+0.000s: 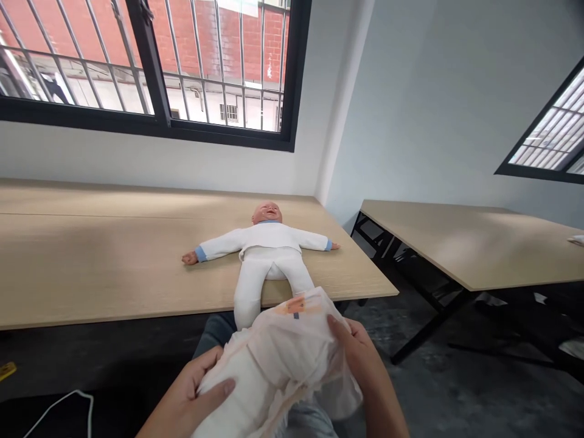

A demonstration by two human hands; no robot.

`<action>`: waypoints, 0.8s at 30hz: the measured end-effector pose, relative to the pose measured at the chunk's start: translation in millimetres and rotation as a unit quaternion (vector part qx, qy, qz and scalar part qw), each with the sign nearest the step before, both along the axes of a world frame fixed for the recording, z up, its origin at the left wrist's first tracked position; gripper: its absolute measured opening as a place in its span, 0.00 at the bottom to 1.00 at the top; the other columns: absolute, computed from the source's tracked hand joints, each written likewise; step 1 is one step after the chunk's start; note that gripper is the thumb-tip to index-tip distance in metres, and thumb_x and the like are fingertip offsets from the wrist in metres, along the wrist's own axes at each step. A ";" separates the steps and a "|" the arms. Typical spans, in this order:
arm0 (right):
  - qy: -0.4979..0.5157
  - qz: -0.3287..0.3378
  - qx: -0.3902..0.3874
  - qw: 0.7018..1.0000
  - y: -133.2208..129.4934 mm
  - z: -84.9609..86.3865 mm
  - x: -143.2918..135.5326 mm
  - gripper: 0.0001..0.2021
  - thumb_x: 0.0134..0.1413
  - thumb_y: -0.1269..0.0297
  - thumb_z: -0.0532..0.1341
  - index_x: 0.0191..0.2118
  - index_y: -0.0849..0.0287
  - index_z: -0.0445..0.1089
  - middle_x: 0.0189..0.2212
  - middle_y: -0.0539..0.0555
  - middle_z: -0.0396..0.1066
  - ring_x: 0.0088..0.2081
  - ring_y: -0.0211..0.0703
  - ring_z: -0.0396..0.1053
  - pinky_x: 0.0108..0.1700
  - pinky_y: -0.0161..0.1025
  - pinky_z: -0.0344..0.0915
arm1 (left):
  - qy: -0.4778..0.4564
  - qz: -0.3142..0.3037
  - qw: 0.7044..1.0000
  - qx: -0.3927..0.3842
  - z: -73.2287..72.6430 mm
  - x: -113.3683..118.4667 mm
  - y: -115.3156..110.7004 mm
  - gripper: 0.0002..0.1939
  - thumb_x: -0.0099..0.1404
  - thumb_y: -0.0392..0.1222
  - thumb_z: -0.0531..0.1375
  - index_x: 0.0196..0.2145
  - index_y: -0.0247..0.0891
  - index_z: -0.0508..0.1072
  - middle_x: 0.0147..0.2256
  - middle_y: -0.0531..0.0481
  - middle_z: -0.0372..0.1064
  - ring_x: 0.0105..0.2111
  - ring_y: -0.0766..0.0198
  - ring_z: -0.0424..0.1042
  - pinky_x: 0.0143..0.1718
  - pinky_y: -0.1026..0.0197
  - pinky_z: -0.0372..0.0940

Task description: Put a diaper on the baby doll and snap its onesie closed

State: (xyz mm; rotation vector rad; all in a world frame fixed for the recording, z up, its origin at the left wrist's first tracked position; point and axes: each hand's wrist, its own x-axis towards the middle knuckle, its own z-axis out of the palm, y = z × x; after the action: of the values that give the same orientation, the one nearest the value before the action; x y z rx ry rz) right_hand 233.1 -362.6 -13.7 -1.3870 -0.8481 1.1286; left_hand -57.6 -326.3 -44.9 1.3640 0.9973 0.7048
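Observation:
A white diaper (pixel 274 359) with an orange printed patch near its top edge is held up in front of me, partly unfolded. My left hand (pixel 201 389) grips its lower left side, thumb on top. On the other side, my right hand (pixel 353 350) pinches the upper right edge, where thin, sheer material hangs down. Beyond the diaper a baby doll (pixel 271 243) lies on its back on the table, arms spread. It wears a white outfit with blue cuffs and collar, and its legs point toward me over the table edge. The diaper hides its lower right leg.
The doll's light wood table (pixel 114 261) runs along the wall below a barred window (pixel 223 67). A second table (pixel 456 237) with black folding legs stands to the right, across a gap. A white cable (pixel 75 394) and a yellow object (pixel 7 370) are at lower left.

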 end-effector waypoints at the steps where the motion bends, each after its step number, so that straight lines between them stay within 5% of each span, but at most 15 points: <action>1: 0.029 0.026 -0.003 0.999 0.9 0.7 1.8 0.24 0.48 0.44 0.65 0.34 0.64 0.77 0.24 0.54 0.73 0.25 0.43 0.67 0.28 0.35 0.62 | -0.005 0.006 1.000 -0.007 1.0 0.2 -0.9 0.19 0.55 0.56 0.66 0.34 0.37 0.72 0.32 0.51 0.68 0.34 0.60 0.65 0.36 0.64 0.63; 7: 0.101 0.067 0.031 0.992 2.8 1.1 15.8 0.21 0.46 0.46 0.68 0.28 0.64 0.74 0.21 0.50 0.70 0.22 0.37 0.62 0.29 0.34 0.61 | -0.114 -0.034 0.990 -0.078 -4.0 -7.5 -3.3 0.19 0.58 0.56 0.65 0.30 0.38 0.65 0.27 0.56 0.59 0.27 0.69 0.58 0.28 0.69 0.56; 11: 0.116 0.043 0.031 0.992 2.3 -0.9 25.9 0.20 0.45 0.47 0.69 0.30 0.63 0.74 0.21 0.51 0.70 0.22 0.38 0.63 0.29 0.34 0.60 | -0.179 -0.044 0.969 -0.162 -11.2 -13.3 -8.6 0.24 0.53 0.56 0.68 0.42 0.43 0.66 0.30 0.53 0.67 0.27 0.66 0.65 0.28 0.67 0.58; 14: 0.104 0.032 0.028 0.994 1.5 -1.7 33.3 0.21 0.44 0.47 0.69 0.30 0.64 0.74 0.20 0.51 0.70 0.22 0.38 0.63 0.29 0.34 0.60 | -0.168 -0.003 0.966 -0.196 -15.4 -14.9 -15.2 0.40 0.42 0.59 0.71 0.51 0.45 0.67 0.42 0.47 0.73 0.40 0.50 0.72 0.38 0.58 0.66; 18: 0.093 0.014 0.032 0.995 -3.6 -0.9 41.5 0.18 0.46 0.50 0.69 0.31 0.62 0.74 0.22 0.50 0.70 0.24 0.39 0.65 0.29 0.34 0.61 | -0.141 -0.004 0.965 -0.219 -21.7 -14.9 -18.9 0.41 0.39 0.54 0.73 0.51 0.43 0.71 0.53 0.47 0.70 0.54 0.44 0.65 0.51 0.55 0.62; 21: 0.110 -0.013 0.002 0.994 -13.4 1.8 47.9 0.16 0.47 0.51 0.69 0.35 0.59 0.74 0.25 0.50 0.72 0.25 0.41 0.68 0.29 0.35 0.63 | -0.130 -0.029 0.967 -0.216 -24.6 -13.8 -17.3 0.36 0.43 0.48 0.73 0.51 0.39 0.71 0.46 0.46 0.73 0.45 0.52 0.71 0.44 0.59 0.63; 24: 0.109 -0.010 -0.037 0.993 -26.1 3.6 58.3 0.15 0.49 0.52 0.68 0.37 0.58 0.73 0.25 0.50 0.72 0.24 0.40 0.67 0.27 0.35 0.64 | -0.148 0.026 0.974 -0.170 -19.8 -8.9 -15.1 0.26 0.51 0.46 0.71 0.46 0.37 0.71 0.35 0.49 0.73 0.34 0.61 0.70 0.36 0.64 0.61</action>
State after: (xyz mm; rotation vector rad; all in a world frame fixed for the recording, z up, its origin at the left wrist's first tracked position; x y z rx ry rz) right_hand 291.4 -388.7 -10.1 -1.3011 -0.6406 1.2813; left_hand -66.5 -341.3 -64.7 0.9069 0.8684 0.7140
